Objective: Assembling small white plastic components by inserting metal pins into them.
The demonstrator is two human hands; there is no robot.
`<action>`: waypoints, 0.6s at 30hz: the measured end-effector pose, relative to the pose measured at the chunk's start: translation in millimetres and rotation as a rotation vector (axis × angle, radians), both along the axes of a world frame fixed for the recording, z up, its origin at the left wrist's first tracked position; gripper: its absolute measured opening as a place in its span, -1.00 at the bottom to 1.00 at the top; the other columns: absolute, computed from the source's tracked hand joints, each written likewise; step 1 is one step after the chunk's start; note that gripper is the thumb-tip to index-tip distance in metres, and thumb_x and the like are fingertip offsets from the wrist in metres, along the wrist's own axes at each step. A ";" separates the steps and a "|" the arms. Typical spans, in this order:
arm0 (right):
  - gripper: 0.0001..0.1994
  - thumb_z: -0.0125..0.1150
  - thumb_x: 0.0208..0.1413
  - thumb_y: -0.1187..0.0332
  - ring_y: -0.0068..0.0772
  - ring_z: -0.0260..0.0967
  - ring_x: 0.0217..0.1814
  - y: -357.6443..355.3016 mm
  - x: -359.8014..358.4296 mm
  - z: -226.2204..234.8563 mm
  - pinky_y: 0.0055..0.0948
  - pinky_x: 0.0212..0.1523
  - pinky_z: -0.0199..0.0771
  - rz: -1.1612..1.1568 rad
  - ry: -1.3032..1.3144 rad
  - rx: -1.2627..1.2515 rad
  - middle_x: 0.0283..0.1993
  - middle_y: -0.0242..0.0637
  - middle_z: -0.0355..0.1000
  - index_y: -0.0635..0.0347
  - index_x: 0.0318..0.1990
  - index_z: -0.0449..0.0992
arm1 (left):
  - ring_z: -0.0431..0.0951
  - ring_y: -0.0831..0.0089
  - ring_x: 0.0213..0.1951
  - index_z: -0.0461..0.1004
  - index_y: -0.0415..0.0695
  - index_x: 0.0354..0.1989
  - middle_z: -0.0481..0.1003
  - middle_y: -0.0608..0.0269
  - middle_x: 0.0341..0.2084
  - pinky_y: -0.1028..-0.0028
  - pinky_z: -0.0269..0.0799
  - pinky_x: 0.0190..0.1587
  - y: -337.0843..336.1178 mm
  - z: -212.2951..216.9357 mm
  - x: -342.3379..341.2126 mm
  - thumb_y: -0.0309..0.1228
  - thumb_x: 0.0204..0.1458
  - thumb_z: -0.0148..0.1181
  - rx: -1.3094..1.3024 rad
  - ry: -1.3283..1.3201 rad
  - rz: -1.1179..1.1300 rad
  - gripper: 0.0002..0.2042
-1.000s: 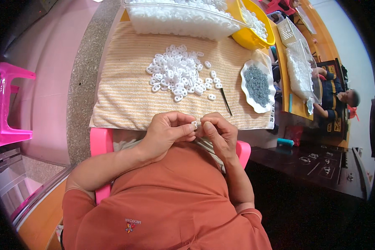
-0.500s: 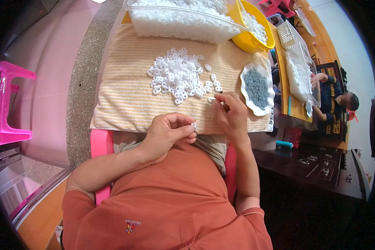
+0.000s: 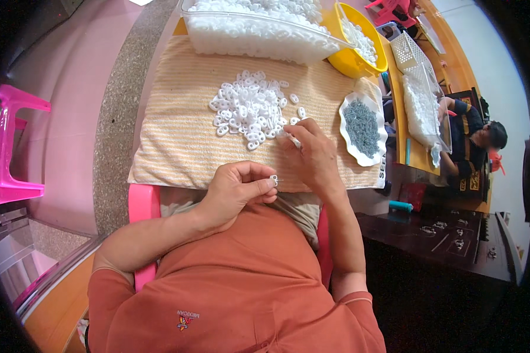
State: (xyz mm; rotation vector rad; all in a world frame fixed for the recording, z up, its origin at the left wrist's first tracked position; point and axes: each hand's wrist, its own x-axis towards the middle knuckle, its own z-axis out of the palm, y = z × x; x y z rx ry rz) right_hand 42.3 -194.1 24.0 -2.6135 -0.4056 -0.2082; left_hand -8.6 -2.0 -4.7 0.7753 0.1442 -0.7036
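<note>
A loose pile of small white oval plastic pieces with two holes [image 3: 250, 109] lies on the striped towel [image 3: 176, 132]. My left hand [image 3: 244, 188] is closed in front of my body, near the towel's front edge. Between its thumb and forefinger is one small white plastic piece [image 3: 274, 177], with a thin pin-like bit sticking out of it. At the pile's right front edge, my right hand [image 3: 312, 154] has its fingers bent together, pointing left and down. Something white shows among those fingers, but they hide most of it. A few single pieces [image 3: 301, 112] lie just beyond that hand.
A scalloped white dish [image 3: 343, 126] of small grey metal parts [image 3: 362, 126] stands at the right. Behind the pile are a clear bin [image 3: 253, 44] of white pieces and a yellow bowl [image 3: 350, 66]. Another person [image 3: 474, 138] sits at a table farther right.
My right hand has moved left and slightly forward, over the loose pieces at the pile's edge. My left hand stays in place with its piece.
</note>
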 end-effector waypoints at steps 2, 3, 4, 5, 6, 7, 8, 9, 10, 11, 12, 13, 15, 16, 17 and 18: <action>-0.83 0.26 -0.02 0.40 -0.13 0.44 -0.31 4.0 1.7 -1.5 -0.28 -0.33 0.41 -0.003 -0.002 -0.024 -0.27 -0.20 0.44 0.21 -0.25 0.53 | 0.57 0.50 -0.33 0.44 -0.26 -0.16 0.52 0.23 -0.35 0.44 0.59 -0.20 -0.2 -0.8 0.3 -0.58 0.08 0.15 -0.003 0.006 0.002 -0.84; -0.83 0.26 -0.02 0.38 -0.12 0.44 -0.33 5.1 2.5 -2.3 -0.27 -0.35 0.40 -0.005 -0.003 -0.048 -0.28 -0.20 0.43 0.21 -0.26 0.52 | 0.57 0.50 -0.33 0.45 -0.26 -0.17 0.52 0.23 -0.35 0.44 0.59 -0.20 -0.1 -1.0 0.1 -0.58 0.08 0.16 -0.013 0.006 0.006 -0.85; -0.83 0.26 -0.02 0.38 -0.12 0.44 -0.33 5.0 3.4 -3.1 -0.27 -0.35 0.40 -0.003 -0.004 -0.048 -0.28 -0.20 0.43 0.21 -0.26 0.52 | 0.57 0.50 -0.33 0.45 -0.26 -0.18 0.52 0.24 -0.35 0.44 0.59 -0.20 0.0 -1.0 0.1 -0.57 0.07 0.16 -0.024 0.006 0.010 -0.85; -0.84 0.26 -0.03 0.38 -0.12 0.43 -0.35 4.7 4.2 -4.0 -0.26 -0.36 0.40 -0.002 -0.013 -0.063 -0.30 -0.20 0.43 0.21 -0.28 0.50 | 0.57 0.50 -0.33 0.45 -0.26 -0.18 0.52 0.24 -0.35 0.44 0.59 -0.20 0.2 -0.7 0.4 -0.57 0.07 0.16 -0.023 0.005 0.011 -0.85; -0.84 0.27 -0.03 0.37 -0.13 0.42 -0.37 4.5 4.2 -4.7 -0.26 -0.38 0.39 -0.001 -0.021 -0.079 -0.32 -0.21 0.42 0.20 -0.30 0.48 | 0.57 0.50 -0.33 0.45 -0.26 -0.18 0.52 0.24 -0.36 0.44 0.59 -0.20 0.1 -0.5 0.2 -0.58 0.07 0.16 -0.024 0.006 0.009 -0.86; -0.84 0.27 -0.03 0.37 -0.13 0.42 -0.37 5.9 3.7 -4.0 -0.26 -0.38 0.39 -0.001 -0.021 -0.078 -0.32 -0.21 0.42 0.20 -0.30 0.48 | 0.57 0.50 -0.33 0.46 -0.26 -0.19 0.52 0.24 -0.36 0.45 0.59 -0.20 0.2 -0.2 -0.1 -0.58 0.07 0.16 -0.025 0.006 0.008 -0.86; -0.83 0.27 -0.04 0.36 -0.13 0.41 -0.40 8.4 3.0 -2.4 -0.26 -0.38 0.39 -0.021 0.008 -0.075 -0.34 -0.20 0.42 0.20 -0.32 0.47 | 0.57 0.50 -0.33 0.46 -0.26 -0.19 0.52 0.24 -0.36 0.45 0.59 -0.20 0.5 0.3 -0.4 -0.58 0.07 0.16 -0.024 0.006 0.009 -0.86; -0.83 0.28 -0.04 0.35 -0.13 0.41 -0.43 9.4 2.6 -1.7 -0.26 -0.39 0.39 -0.042 0.038 -0.073 -0.36 -0.19 0.41 0.20 -0.34 0.45 | 0.57 0.50 -0.34 0.46 -0.26 -0.19 0.52 0.24 -0.36 0.45 0.59 -0.21 0.4 0.5 -0.1 -0.57 0.07 0.17 -0.020 0.004 0.009 -0.86; -0.83 0.28 -0.04 0.35 -0.13 0.41 -0.43 8.9 2.3 -2.4 -0.26 -0.39 0.39 -0.042 0.040 -0.073 -0.36 -0.19 0.41 0.20 -0.34 0.45 | 0.57 0.51 -0.34 0.46 -0.26 -0.19 0.52 0.24 -0.37 0.45 0.59 -0.21 0.2 0.6 0.1 -0.57 0.06 0.17 -0.016 0.001 0.009 -0.86; -0.83 0.28 -0.04 0.37 -0.14 0.40 -0.45 8.0 2.0 -4.0 -0.26 -0.42 0.38 -0.025 0.029 -0.055 -0.37 -0.19 0.41 0.20 -0.34 0.44 | 0.57 0.51 -0.34 0.46 -0.26 -0.19 0.52 0.24 -0.37 0.45 0.59 -0.21 -0.1 0.3 0.3 -0.57 0.06 0.17 -0.016 0.003 0.009 -0.86; -0.84 0.27 -0.05 0.39 -0.14 0.39 -0.47 7.2 1.1 -5.2 -0.27 -0.44 0.37 -0.009 0.016 -0.037 -0.37 -0.19 0.41 0.21 -0.35 0.43 | 0.56 0.51 -0.34 0.46 -0.26 -0.19 0.52 0.24 -0.37 0.46 0.59 -0.22 -0.3 0.6 0.0 -0.57 0.06 0.17 -0.013 0.000 0.008 -0.86; -0.84 0.27 -0.05 0.39 -0.14 0.39 -0.47 5.4 0.3 -7.3 -0.27 -0.44 0.37 -0.010 0.015 -0.037 -0.37 -0.19 0.41 0.21 -0.35 0.43 | 0.56 0.51 -0.35 0.46 -0.26 -0.19 0.52 0.24 -0.37 0.46 0.58 -0.22 -0.5 1.0 -0.2 -0.57 0.06 0.18 -0.010 -0.002 0.007 -0.86; -0.79 0.25 -0.06 0.40 -0.03 0.43 -0.34 1.4 -1.1 -11.4 -0.17 -0.37 0.42 -0.003 0.037 0.036 -0.32 -0.17 0.43 0.12 -0.23 0.43 | 0.56 0.51 -0.35 0.46 -0.26 -0.19 0.52 0.24 -0.38 0.47 0.58 -0.23 -0.5 1.3 -0.5 -0.57 0.06 0.17 -0.010 -0.006 0.008 -0.86; -0.79 0.25 -0.06 0.40 -0.03 0.43 -0.34 0.7 -2.2 -10.3 -0.17 -0.37 0.42 -0.002 0.037 0.037 -0.32 -0.17 0.43 0.12 -0.23 0.43 | 0.56 0.51 -0.36 0.46 -0.26 -0.19 0.52 0.24 -0.38 0.47 0.58 -0.24 -0.4 1.2 -0.7 -0.57 0.06 0.17 -0.010 -0.009 0.010 -0.86; -0.77 0.25 -0.07 0.45 -0.07 0.42 -0.38 0.2 -3.7 -8.4 -0.22 -0.39 0.41 -0.005 0.031 0.116 -0.35 -0.17 0.42 0.13 -0.20 0.44 | 0.56 0.51 -0.36 0.46 -0.26 -0.19 0.52 0.24 -0.38 0.47 0.58 -0.24 -0.3 1.0 -0.9 -0.57 0.06 0.17 -0.009 -0.009 0.010 -0.86; -0.73 0.25 -0.07 0.50 -0.10 0.41 -0.42 -1.2 -5.4 -6.8 -0.28 -0.42 0.41 -0.011 0.025 0.194 -0.38 -0.16 0.42 0.14 -0.16 0.46 | 0.56 0.51 -0.36 0.46 -0.26 -0.19 0.52 0.23 -0.38 0.48 0.58 -0.24 -0.5 1.0 -0.8 -0.57 0.06 0.17 -0.006 -0.013 0.012 -0.86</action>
